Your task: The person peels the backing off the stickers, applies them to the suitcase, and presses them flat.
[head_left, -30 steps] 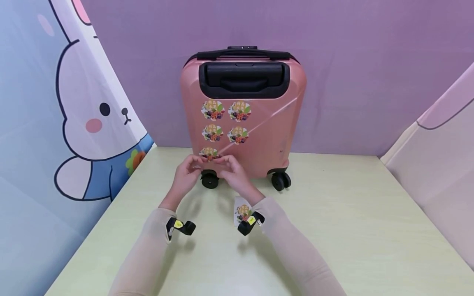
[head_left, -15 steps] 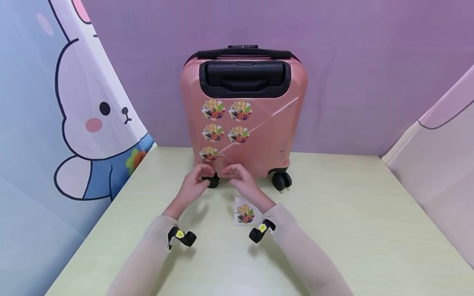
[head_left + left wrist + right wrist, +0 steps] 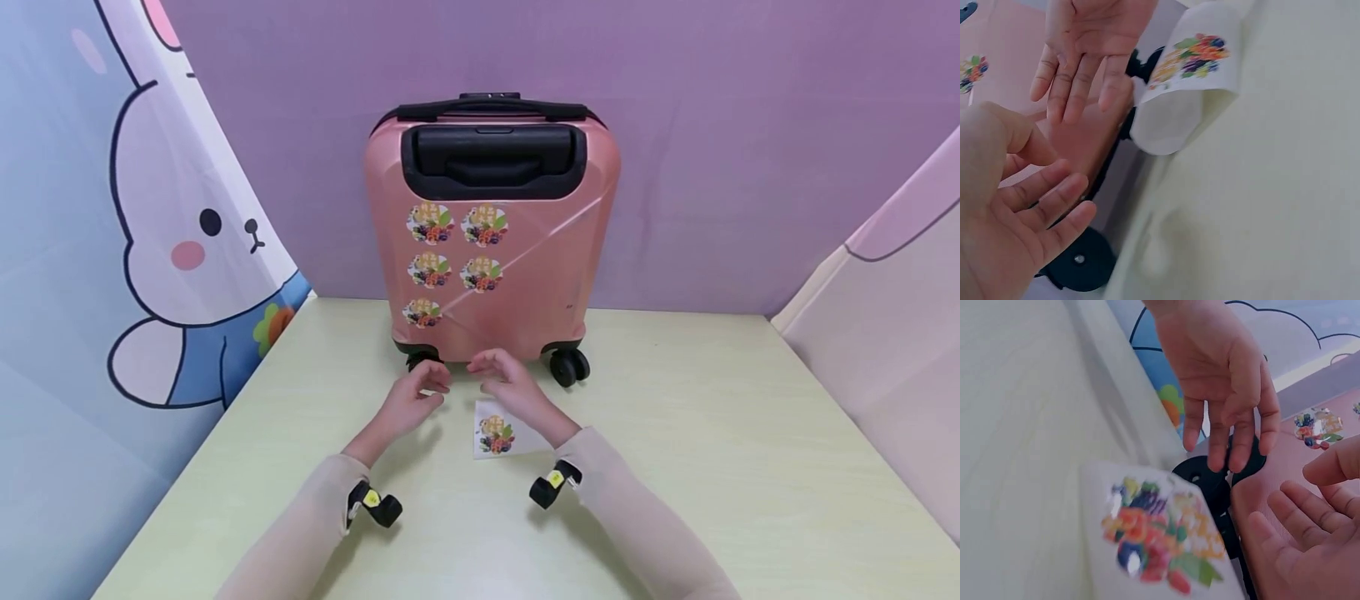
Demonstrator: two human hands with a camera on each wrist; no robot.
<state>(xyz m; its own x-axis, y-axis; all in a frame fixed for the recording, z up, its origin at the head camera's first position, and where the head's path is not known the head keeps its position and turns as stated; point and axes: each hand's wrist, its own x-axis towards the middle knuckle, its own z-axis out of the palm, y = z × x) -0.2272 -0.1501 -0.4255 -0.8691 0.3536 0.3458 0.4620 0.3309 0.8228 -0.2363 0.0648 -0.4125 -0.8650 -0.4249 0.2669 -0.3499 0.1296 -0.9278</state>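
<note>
A pink suitcase [image 3: 547,275] stands upright at the back, with several fruit stickers on the left part of its face; the lowest sticker [image 3: 422,313] sits above the left wheel. Both hands hover in front of it, holding nothing. My left hand [image 3: 411,403] has loosely bent fingers near that left wheel. My right hand [image 3: 519,393] hangs over the far edge of a white sticker sheet [image 3: 527,442] on the table, its fingers relaxed. One fruit sticker [image 3: 496,434] shows on this sheet. In the left wrist view the sheet [image 3: 1169,119] curls up off the table.
Black wheels [image 3: 568,367] carry the suitcase, and a black handle recess [image 3: 495,162] lies near its top. A purple backdrop [image 3: 712,167] rises behind the pale table [image 3: 750,433]. A cloth with a cartoon rabbit [image 3: 172,250] hangs at the left.
Both hands have let go of the lowest sticker, now flat on the suitcase, and drawn back toward the table. They have spread apart, and more of the sheet shows.
</note>
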